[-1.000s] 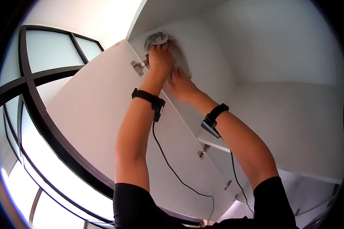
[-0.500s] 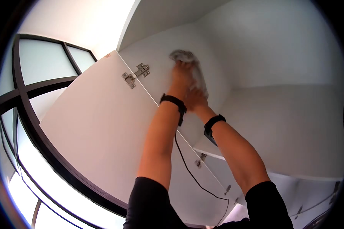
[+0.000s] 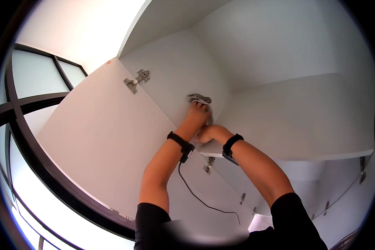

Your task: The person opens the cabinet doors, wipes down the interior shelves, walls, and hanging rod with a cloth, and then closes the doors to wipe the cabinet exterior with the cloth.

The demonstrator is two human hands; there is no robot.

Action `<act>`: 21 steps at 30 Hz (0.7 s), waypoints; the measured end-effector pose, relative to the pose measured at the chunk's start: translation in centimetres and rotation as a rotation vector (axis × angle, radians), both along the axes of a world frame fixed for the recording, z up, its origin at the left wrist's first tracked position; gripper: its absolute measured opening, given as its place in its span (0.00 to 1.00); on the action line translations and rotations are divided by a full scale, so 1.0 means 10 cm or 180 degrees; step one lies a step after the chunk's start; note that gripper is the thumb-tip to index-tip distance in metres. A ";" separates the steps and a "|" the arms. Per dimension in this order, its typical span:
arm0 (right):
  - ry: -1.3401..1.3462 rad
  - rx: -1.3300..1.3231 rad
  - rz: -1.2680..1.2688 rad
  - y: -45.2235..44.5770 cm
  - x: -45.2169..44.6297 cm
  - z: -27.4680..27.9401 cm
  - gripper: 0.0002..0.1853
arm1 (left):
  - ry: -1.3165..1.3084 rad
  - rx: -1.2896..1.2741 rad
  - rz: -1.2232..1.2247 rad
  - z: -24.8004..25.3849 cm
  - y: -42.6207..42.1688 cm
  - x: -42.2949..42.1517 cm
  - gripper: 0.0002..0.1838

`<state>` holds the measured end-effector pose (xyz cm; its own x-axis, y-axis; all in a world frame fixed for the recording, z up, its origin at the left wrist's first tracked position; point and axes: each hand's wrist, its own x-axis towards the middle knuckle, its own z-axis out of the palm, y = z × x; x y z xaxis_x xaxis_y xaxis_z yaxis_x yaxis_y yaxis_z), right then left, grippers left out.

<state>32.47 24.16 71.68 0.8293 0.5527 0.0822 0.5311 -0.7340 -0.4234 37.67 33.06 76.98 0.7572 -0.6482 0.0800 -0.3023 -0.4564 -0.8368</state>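
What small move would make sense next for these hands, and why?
Probably a short slide of the grey cloth along the side panel, stopping above the shelf: the left hand holds it bunched, apparently against the panel, while the right hand is just below, near the shelf.

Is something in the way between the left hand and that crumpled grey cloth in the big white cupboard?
Nothing that I can see. The bare left hand touches the crumpled grey cloth with its fingers. The bare right hand is just below, not between them.
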 end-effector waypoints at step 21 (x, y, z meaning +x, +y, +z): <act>-0.0383 -0.3101 -0.2606 -1.12 -2.19 0.93 0.14 | 0.3133 -0.2276 -0.2425 0.06 -0.75 -1.28 0.27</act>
